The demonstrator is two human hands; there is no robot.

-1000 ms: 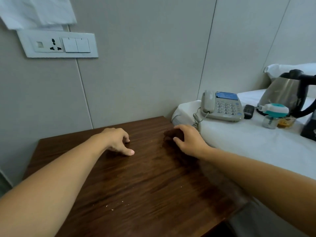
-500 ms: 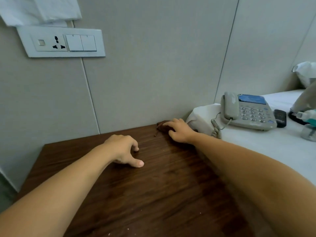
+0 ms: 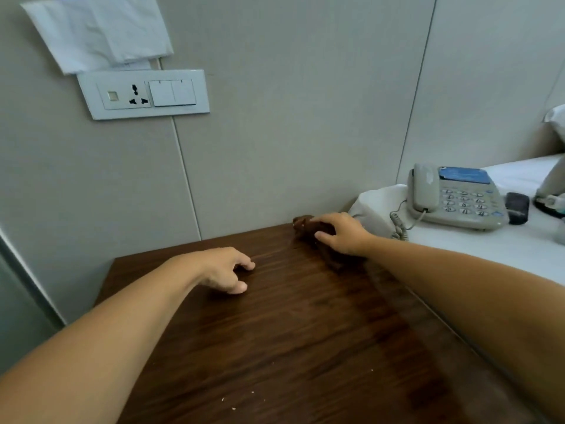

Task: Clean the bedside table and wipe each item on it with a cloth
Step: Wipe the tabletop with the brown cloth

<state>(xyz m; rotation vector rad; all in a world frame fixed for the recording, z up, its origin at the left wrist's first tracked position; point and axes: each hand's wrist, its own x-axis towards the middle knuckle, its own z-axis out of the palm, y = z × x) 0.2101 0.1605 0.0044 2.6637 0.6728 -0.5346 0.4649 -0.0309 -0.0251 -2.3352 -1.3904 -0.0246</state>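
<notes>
Fingers of right hand (image 3: 342, 235) press brown cloth (image 3: 308, 229) on table (image 3: 305, 332); left hand (image 3: 223, 270) loosely curled, holds nothing.

Left hand (image 3: 226, 270) rested palm-down, fingers loosely curled, holding nothing. Right hand (image 3: 342, 232) reached further forward, arm extended, fingers pressed flat downward.
</notes>
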